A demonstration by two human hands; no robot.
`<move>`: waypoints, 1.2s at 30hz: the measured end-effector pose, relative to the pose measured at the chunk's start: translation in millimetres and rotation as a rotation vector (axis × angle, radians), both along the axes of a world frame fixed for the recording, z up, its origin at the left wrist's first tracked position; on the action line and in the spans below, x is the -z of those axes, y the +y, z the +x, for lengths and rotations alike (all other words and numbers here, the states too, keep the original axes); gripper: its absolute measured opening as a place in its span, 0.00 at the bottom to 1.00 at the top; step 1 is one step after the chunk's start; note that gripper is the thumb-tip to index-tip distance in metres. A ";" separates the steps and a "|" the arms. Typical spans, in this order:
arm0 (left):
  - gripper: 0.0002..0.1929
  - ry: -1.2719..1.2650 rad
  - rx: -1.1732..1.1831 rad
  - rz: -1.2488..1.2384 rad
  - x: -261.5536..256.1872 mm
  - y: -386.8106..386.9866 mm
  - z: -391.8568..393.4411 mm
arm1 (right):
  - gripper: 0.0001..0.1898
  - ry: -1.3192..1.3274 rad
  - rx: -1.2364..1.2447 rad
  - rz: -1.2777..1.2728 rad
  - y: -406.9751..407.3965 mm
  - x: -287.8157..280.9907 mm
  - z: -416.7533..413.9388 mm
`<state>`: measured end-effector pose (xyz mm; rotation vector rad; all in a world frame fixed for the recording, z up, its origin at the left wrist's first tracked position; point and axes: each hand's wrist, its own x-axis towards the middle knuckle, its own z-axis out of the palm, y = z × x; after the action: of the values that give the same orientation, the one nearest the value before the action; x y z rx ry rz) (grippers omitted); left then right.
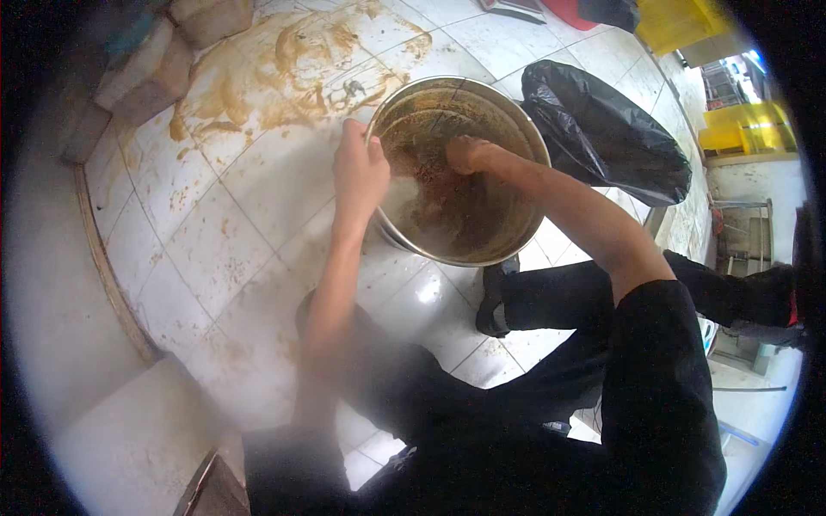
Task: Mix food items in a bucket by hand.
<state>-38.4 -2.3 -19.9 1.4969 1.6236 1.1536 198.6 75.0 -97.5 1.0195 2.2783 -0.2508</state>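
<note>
A large round metal pot (537, 145) tilts toward me over the tiled floor, its inner wall coated with brown residue. My left hand (361, 169) grips its rim on the left side, thumb toward the inside. Deep within the pot is my right hand (467, 155), with the fingers curled against the dirty interior. Whether those fingers hold anything is hidden. Brown, wet-looking matter (455, 200) covers much of the inside, and a paler patch (403, 200) shows near the left wall. Haze blurs the lower left of the view, over my left forearm.
A black plastic bag (603, 135) lies right of the pot. Brown smears (303, 58) spread over white floor tiles beyond it. Dirty block-like objects (145, 74) stand at upper left. A dark shoe (495, 300) is just below the pot. Yellow objects (748, 129) are at far right.
</note>
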 end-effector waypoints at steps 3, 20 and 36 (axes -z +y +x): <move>0.12 0.095 0.222 -0.066 -8.0 -4.6 -17.9 | 0.11 -0.066 0.093 -0.127 24.9 48.2 16.1; 0.24 0.233 0.653 -0.221 -14.5 93.8 39.7 | 0.24 0.106 1.322 0.042 -29.8 87.4 -28.8; 0.19 0.212 0.438 -0.069 -3.6 67.2 30.0 | 0.13 0.092 0.322 0.208 -30.1 96.8 -61.0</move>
<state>-8.4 64.9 -16.3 1.8598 1.3516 0.7109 137.7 44.9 -194.3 1.5140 2.2476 -0.1987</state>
